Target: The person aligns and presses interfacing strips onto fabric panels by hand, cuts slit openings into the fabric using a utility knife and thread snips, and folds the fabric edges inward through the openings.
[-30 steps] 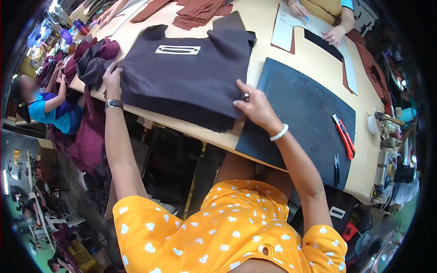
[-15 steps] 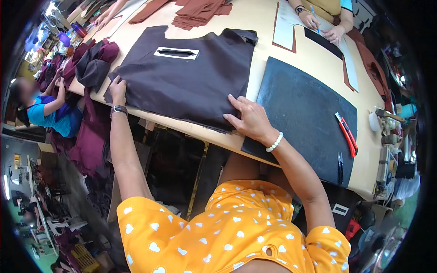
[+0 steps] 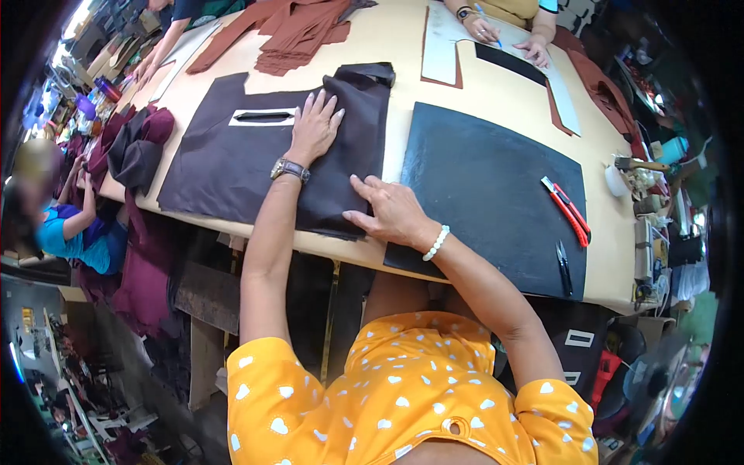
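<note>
A dark brown sheet of cloth or leather (image 3: 232, 167) lies spread along the front of the table, its far right corner folded over. On it sits a small white rectangular frame (image 3: 288, 112) around a dark slot, its right end partly behind my fingers. My left hand (image 3: 314, 128) rests flat on the sheet beside this frame, fingers stretched out. Near the sheet's front right edge, my right hand (image 3: 395, 211) lies with thumb and fingers apart, touching the sheet. Neither hand grips anything.
Right of my hands is a black cutting mat (image 3: 488, 186) with a red utility knife (image 3: 567, 211) and small black snips (image 3: 563, 267). Rust-brown pieces (image 3: 302, 35) lie at the back. Across the table, a person's hand (image 3: 484, 29) holds a pen over white patterns. Maroon cloth (image 3: 147, 256) hangs left.
My left hand has moved from the sheet's left edge to the right and away from me, onto its upper middle. My right hand stays at the front right edge. The view has shifted slightly.
</note>
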Available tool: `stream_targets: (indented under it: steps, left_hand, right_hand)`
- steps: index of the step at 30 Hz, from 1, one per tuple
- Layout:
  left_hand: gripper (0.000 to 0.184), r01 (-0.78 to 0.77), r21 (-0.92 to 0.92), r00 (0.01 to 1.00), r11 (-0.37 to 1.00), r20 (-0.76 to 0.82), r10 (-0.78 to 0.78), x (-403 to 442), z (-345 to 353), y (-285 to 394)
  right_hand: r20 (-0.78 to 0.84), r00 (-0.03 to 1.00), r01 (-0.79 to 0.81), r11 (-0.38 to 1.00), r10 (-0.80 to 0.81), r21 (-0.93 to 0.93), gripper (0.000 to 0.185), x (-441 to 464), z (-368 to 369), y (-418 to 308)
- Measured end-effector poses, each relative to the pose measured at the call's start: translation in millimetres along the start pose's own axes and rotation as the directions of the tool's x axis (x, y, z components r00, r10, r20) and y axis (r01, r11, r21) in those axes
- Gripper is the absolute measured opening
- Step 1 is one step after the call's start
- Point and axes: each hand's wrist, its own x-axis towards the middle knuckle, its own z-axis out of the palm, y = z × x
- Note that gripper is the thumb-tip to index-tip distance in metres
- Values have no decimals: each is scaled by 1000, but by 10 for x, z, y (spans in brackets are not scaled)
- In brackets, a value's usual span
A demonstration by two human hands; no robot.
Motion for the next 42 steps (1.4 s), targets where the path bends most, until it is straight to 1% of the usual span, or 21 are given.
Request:
stream_targets:
  steps: [2, 3, 5, 7, 10, 12, 14, 17, 20, 21, 23, 25, 28, 29, 30, 31, 33, 36, 38, 40, 42]
  left_hand:
    - [50, 63, 41, 997, 997, 36, -64, 56, 112, 18]
    - [50, 96, 62, 993, 993, 55, -100, 69, 166, 15]
    - [42, -11, 237, 961, 971, -265, 76, 75, 283, -17]
    - [36, -52, 423, 807, 905, -516, 287, 51, 307, 13]
    - [38, -156, 544, 789, 824, -433, 435, 18, 69, 78]
    - [44, -86, 308, 964, 948, -216, 158, 18, 110, 62]
    - [51, 77, 97, 993, 992, 87, -86, 48, 149, 26]
    - [51, 25, 101, 995, 995, 97, -34, 43, 194, -47]
    - [53, -67, 62, 997, 996, 46, 64, -4, 203, -137]
    - [55, -32, 102, 997, 994, 72, 25, 28, 182, -89]
    - [58, 16, 92, 993, 996, 113, -27, 38, 125, -8]
    - [66, 54, 58, 995, 997, 81, -59, 30, 108, 57]
    - [69, 71, 112, 977, 991, 191, -92, 60, 41, 93]
    - [70, 70, 132, 974, 989, 205, -96, 77, 61, 79]
    - [71, 69, 153, 970, 986, 221, -102, 93, 88, 45]
    - [71, 67, 176, 965, 982, 238, -109, 89, 94, 35]
    - [70, 57, 130, 976, 990, 202, -83, 47, 78, 45]
    - [59, -75, 90, 997, 993, 31, 72, -5, 173, -51]
    - [56, 220, -184, 898, 958, 422, -126, 74, -266, 215]
    - [56, -11, -19, 996, 1000, 93, 13, -10, 130, -36]
    - [59, -176, 200, 984, 964, 12, 178, -43, 233, -119]
  right_hand:
    - [-15, 1000, 11, 1000, -10, 19, 60, -6, 39, 32]
    - [-20, 1000, 24, 999, -24, 36, 51, -15, 38, 38]
    - [-149, 989, 34, 977, -3, 210, 47, 3, -1, 62]
    - [-299, 950, 30, 930, 87, 367, 48, 56, 0, 144]
    - [-375, 890, -85, 902, 260, 424, 50, 340, -32, 403]
    - [-350, 888, -198, 935, 298, 295, 53, 598, -5, 530]
    - [-301, 875, -334, 923, 379, 191, 59, 802, -6, 506]
    - [-218, 822, -519, 849, 527, 98, 81, 1051, -26, 449]
    - [-126, 805, -572, 814, 580, 98, 81, 1180, -130, 426]
    - [-153, 795, -568, 809, 587, 149, 81, 1208, -126, 467]
    - [-86, 742, -540, 670, 665, 510, 73, 1244, -165, 593]
    - [9, 704, -443, 429, 710, 787, 65, 1239, -232, 638]
    - [-137, 727, -311, 501, 673, 808, 62, 1130, -279, 525]
    - [-152, 752, -342, 577, 641, 742, 63, 1003, -320, 436]
    - [-326, 760, -285, 739, 563, 611, 64, 984, -146, 533]
    - [-330, 788, -238, 752, 520, 614, 64, 876, -213, 404]
    - [-278, 855, -150, 722, 438, 676, 65, 574, -370, 89]
    - [10, 928, -210, 502, 372, 839, 63, 265, -559, -267]
    - [159, 929, -292, 399, 333, 869, 63, 209, -606, -341]
    - [228, 905, -355, 344, 360, 869, 63, 252, -561, -312]
    - [262, 880, -394, 301, 396, 868, 63, 353, -494, -238]
